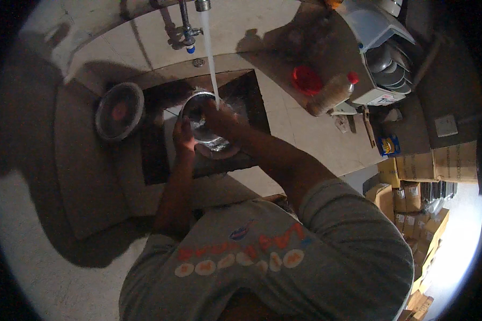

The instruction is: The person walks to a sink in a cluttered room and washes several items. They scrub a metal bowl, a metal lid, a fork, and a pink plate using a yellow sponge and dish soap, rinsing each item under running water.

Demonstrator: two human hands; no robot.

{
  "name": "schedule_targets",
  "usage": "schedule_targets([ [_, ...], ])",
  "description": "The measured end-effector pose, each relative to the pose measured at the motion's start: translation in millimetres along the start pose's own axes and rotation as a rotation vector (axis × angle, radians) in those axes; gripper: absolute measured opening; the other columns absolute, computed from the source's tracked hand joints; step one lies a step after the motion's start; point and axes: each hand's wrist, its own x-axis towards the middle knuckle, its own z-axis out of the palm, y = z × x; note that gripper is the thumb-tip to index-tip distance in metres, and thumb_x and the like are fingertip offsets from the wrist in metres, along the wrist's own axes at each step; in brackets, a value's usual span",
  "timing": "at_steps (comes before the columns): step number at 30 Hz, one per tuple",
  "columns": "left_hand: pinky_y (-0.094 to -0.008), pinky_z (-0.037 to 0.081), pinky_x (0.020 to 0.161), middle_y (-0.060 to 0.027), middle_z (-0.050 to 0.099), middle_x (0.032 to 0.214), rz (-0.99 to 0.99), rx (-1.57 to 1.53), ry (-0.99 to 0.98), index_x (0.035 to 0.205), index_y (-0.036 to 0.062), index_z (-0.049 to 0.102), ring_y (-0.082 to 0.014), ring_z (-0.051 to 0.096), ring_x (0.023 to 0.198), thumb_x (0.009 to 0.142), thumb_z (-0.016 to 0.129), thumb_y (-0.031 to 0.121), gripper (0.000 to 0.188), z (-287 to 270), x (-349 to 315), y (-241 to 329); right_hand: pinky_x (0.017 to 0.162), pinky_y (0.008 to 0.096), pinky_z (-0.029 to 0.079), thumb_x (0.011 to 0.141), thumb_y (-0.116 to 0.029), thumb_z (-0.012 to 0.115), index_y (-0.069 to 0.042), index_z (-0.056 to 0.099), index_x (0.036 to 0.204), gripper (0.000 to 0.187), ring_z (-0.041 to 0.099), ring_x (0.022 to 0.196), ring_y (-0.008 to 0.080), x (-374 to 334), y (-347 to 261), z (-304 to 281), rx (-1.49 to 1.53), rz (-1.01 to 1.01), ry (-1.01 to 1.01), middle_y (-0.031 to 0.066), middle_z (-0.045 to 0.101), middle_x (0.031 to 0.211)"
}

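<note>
A shiny round metal bowl is tilted inside the dark sink, under a stream of running water. My left hand grips the bowl's near left side, thumb up along the rim. My right hand reaches into the bowl right where the water falls. Its fingers are lost in shadow and splash, so whether they hold anything is hidden. Just below the bowl, the curved edge of another round piece shows in the sink.
Left of the sink lies a round pan-like dish. The tap hangs above, beside a pipe with a valve. On the right counter are a red bowl, a plastic bottle and a dish rack. Cardboard boxes stand farther right.
</note>
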Motion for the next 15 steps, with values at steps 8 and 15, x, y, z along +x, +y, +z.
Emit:
schedule_targets([
  [8, -0.0375, 0.05, 0.091, -0.0155, 0.068, 0.116, 0.101, 0.205, 0.055, 0.134, 0.005, 0.06, -0.0231, 0.064, 0.108, 0.101, 0.055, 0.051, 0.057, -20, 31, -17, 0.091, 0.0468, 0.055, 0.085, -0.017, 0.069, -0.018, 0.067, 0.123, 0.038, 0.065, 0.109, 0.0333, -13, -23, 18, 0.204, -0.463, -0.049, 0.0178, 0.065, 0.12],
  [15, -0.0393, 0.045, 0.104, -0.017, 0.062, 0.133, 0.403, 0.358, -0.008, 0.144, 0.0049, 0.053, -0.0255, 0.059, 0.121, 0.106, 0.049, 0.039, 0.051, -28, 14, 1, 0.09, 0.0424, 0.057, 0.087, -0.019, 0.066, -0.016, 0.066, 0.124, 0.036, 0.067, 0.106, 0.0281, -18, -8, -34, 0.38, 0.248, -0.153, 0.0123, 0.068, 0.117],
])
